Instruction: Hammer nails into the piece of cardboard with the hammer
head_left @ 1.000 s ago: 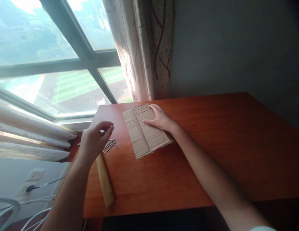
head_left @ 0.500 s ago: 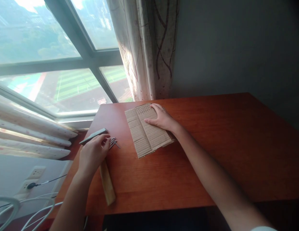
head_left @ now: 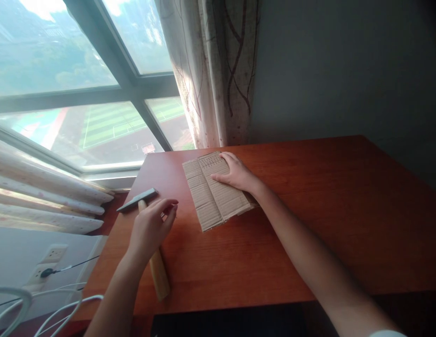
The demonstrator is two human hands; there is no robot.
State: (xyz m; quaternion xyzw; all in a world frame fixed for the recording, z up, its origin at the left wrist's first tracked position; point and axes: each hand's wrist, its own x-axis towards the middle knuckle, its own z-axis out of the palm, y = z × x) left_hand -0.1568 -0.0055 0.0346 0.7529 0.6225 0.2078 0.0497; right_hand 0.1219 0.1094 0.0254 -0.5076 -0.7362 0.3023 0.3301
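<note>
Right hand (head_left: 236,175), thumb spread wide, rests on flat brown corrugated cardboard (head_left: 210,196), presumably against shifting; left hand (head_left: 151,227), fingertips nearly meeting, contents indeterminable, hovers over long grey-headed, wooden-handled hammer (head_left: 158,276).

Left curled, right spread!
Your left hand (head_left: 152,224) has thumb close to forefinger; your right hand (head_left: 238,173) is palm-down, thumb wide of its fingers.

Cardboard (head_left: 216,199) tan, ribbed, dark-dotted; hammer head (head_left: 137,200) grey, handle (head_left: 159,276) yellow-brown; tabletop (head_left: 326,210) reddish-brown; curtain (head_left: 214,70) pale, brown branch pattern.
</note>
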